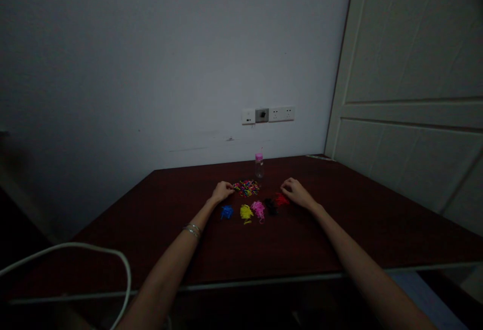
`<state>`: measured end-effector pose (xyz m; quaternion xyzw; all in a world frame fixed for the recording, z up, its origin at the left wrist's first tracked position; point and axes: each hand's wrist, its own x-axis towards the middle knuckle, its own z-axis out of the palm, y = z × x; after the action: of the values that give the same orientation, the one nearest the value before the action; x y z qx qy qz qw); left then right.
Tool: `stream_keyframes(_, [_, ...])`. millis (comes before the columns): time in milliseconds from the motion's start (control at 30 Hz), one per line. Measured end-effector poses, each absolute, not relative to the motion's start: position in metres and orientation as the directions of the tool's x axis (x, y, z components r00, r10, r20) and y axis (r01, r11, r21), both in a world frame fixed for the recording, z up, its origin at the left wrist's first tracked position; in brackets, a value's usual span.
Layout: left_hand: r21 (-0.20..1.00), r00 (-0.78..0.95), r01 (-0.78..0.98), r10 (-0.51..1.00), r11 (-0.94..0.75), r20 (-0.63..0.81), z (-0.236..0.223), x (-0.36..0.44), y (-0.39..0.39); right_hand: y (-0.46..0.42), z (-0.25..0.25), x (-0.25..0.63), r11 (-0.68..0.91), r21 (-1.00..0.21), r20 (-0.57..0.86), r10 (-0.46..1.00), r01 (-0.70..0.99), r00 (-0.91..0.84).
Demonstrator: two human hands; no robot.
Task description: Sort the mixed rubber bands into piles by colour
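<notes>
A mixed heap of small coloured bands (246,187) lies on the dark wooden table (339,229). My left hand (222,190) rests curled at the heap's left edge, fingertips touching it. In front of the heap sit sorted little piles: blue (226,212), yellow (246,213), pink (258,209), black (270,205) and red (280,199). My right hand (295,191) is curled with its fingers over the red pile. Whether either hand pinches a band is too small to tell. Bangles (192,230) circle my left wrist.
A small clear bottle with a pink cap (258,165) stands behind the heap. Wall sockets (268,114) sit above the table. A white door (411,88) stands at the right. A white cable (94,254) loops at the table's near left edge.
</notes>
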<state>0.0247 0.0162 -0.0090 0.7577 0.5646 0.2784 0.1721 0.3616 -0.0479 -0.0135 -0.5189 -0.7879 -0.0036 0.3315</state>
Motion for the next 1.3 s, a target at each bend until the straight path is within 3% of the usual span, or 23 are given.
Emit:
stream_keyframes(500, [0.484,0.294,0.772,0.906,-0.412,0.303,-0.004,0.033,0.012,-0.052,-0.011,0.359,0.470,-0.382,0.517,0.823,0.796,-0.237])
stream_keyframes(800, [0.296,0.370,0.835,0.873,-0.463,0.318,-0.001,0.032,0.006,-0.056,-0.008,0.357,0.462,-0.373,0.497,0.832,0.805,-0.247])
stream_keyframes(1133, [0.504,0.357,0.679,0.840,-0.534,0.409,0.019,0.027,0.001,-0.058,-0.001,0.348,0.502,-0.440,0.532,0.814,0.745,-0.235])
stream_keyframes(1300, [0.586,0.455,0.581,0.823,-0.565,0.341,0.035,0.040,-0.007,-0.069,0.017,0.319,0.628,-0.479,0.597,0.745,0.613,-0.297])
